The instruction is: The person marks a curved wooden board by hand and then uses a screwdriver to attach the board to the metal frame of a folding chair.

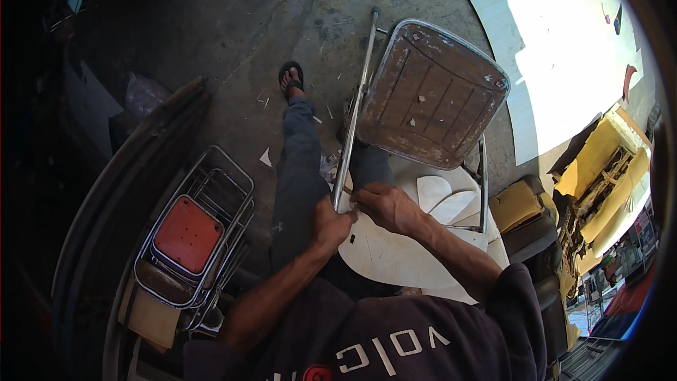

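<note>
Across my lap lies a metal folding chair frame [347, 144] with a worn brown seat panel [431, 95], rusty along its silvery rim. My left hand [331, 227] is wrapped round the near end of the frame's long tube. Close beside it, my right hand [388, 206] has its fingers pinched together at the tube; whatever is between them is too small to make out. Beneath both hands rests a pale, rounded board [395, 250] with a small dark slot. Smaller white cut pieces [444, 197] lie farther right, under the chair frame.
At the left stand stacked folding chairs with a red seat [188, 234]. Long dark curved strips [116, 190] run past them. A large white sheet [557, 49] covers the sunlit floor at the far right. Torn yellow foam [596, 169] is piled below it. Scraps dot the concrete floor [233, 35].
</note>
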A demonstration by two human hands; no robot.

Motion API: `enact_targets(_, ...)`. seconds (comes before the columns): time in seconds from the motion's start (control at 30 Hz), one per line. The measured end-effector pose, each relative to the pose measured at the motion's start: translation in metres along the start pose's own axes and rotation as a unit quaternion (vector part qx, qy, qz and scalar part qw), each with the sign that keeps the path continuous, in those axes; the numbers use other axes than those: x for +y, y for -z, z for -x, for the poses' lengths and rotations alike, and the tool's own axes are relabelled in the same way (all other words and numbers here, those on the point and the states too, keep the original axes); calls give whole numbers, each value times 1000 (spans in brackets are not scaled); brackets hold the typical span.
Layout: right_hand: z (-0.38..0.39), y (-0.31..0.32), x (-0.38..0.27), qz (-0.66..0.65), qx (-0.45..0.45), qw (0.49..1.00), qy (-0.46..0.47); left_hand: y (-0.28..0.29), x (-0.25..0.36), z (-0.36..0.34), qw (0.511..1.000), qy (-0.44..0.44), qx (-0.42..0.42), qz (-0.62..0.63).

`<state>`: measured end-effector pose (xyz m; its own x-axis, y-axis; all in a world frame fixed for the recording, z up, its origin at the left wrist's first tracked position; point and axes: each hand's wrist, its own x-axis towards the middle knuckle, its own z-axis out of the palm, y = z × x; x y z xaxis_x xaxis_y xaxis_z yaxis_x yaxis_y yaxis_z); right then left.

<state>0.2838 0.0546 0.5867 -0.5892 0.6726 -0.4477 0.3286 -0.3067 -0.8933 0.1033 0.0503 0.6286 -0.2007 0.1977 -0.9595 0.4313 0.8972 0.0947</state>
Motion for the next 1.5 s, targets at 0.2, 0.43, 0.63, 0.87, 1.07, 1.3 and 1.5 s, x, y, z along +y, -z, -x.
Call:
enact_targets(0.2, 27, 9, -8, -41, 87, 989, -116, 4, 11, 6, 999, 22, -13, -20)
enact_targets(0.43, 194, 17, 22, 318, 330, 708, -538, 13, -15, -8, 981, 39, -133, 135)
enact_targets(0.63, 241, -2, 14, 106, 358, 617, -693, 11, 4, -1, 975, 94, -123, 158)
enact_targets(0.87, 255, -20, 21, 3, 597, 586, -548, 13, 0, -3, 978, 79, -133, 136)
enact_targets(1.07, 257, -29, 27, -40, 634, 577, -514, 12, 0, -3, 984, 51, -126, 115)
enact_targets(1.3, 262, -38, 28, -119, 670, 556, -477, 12, 6, 3, 985, 52, -123, 108)
enact_targets(1.5, 256, -28, 29, 3, 590, 599, -542, 12, 2, 1, 987, 36, -131, 90)
